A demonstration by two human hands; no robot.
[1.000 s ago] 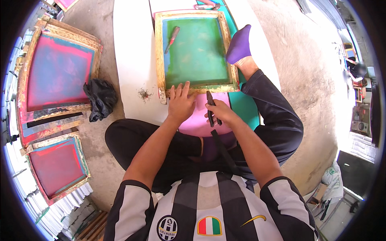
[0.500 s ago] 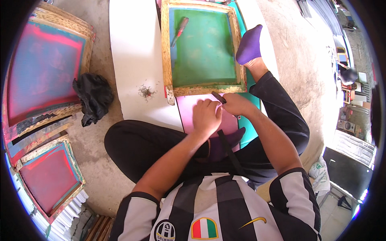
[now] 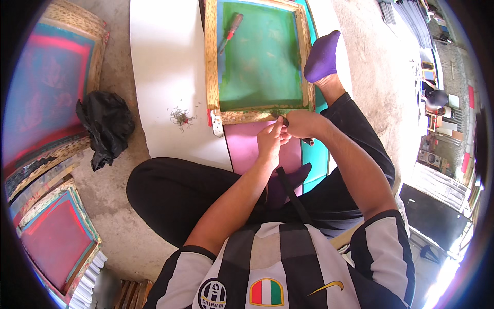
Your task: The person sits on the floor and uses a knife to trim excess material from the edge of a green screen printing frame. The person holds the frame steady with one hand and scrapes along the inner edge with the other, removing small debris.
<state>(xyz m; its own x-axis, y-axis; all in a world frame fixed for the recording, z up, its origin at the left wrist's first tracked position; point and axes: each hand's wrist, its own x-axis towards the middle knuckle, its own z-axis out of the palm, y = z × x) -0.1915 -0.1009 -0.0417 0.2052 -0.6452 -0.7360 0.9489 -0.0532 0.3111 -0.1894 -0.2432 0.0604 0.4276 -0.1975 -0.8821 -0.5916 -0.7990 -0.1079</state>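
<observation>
My right hand (image 3: 305, 123) is closed around a dark hand tool (image 3: 308, 141). One end shows below my fist, the other at my fingertips; most of it is hidden, so its exact kind is unclear. Against the tool's upper end, my left hand (image 3: 271, 141) has its fingers bent together; anything pinched there is too small to make out. Both hands are at the near bar of a wooden-framed printing screen (image 3: 242, 117) with green mesh. A screwdriver (image 3: 232, 32) with a reddish handle lies on the mesh. Small green scraps (image 3: 277, 111) sit on the near bar.
A pile of thin scraps (image 3: 181, 118) lies on the white board (image 3: 165, 67). Left of it are a crumpled black plastic bag (image 3: 105, 126) and framed screens (image 3: 59, 234). My purple-socked foot (image 3: 321, 59) rests beside the green screen's right edge. Pink and teal panels (image 3: 249, 147) show below.
My hands have shifted slightly up, onto the screen's near bar. My right wrist has turned, and the tool's lower end shows more. Green scraps now show on the bar.
</observation>
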